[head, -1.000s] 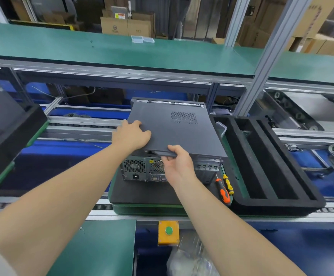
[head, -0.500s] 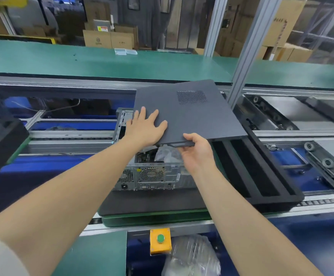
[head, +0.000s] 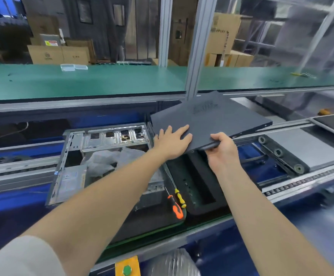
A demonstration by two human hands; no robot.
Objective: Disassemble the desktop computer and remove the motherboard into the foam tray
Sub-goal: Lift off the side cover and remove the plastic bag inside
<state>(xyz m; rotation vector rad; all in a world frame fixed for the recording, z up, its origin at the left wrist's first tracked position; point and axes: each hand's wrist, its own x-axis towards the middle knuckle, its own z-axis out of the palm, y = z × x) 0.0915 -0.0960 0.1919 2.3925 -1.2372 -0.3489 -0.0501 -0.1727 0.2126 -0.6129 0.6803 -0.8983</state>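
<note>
Screwdrivers between case and foam tray, side panel above.

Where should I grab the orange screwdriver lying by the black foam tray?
Pinch the orange-and-black screwdriver by its thick handle, coming straight down from above. It lies flat on the dark mat, handle nearest you, with the yellow-handled screwdriver and black foam tray crowding its right side.

Green bench surface spans the rear. Two clear plastic cases lie on it. Cardboard boxes stand behind. Aluminium upright rises at centre. Yellow button box sits at the near edge.
</note>
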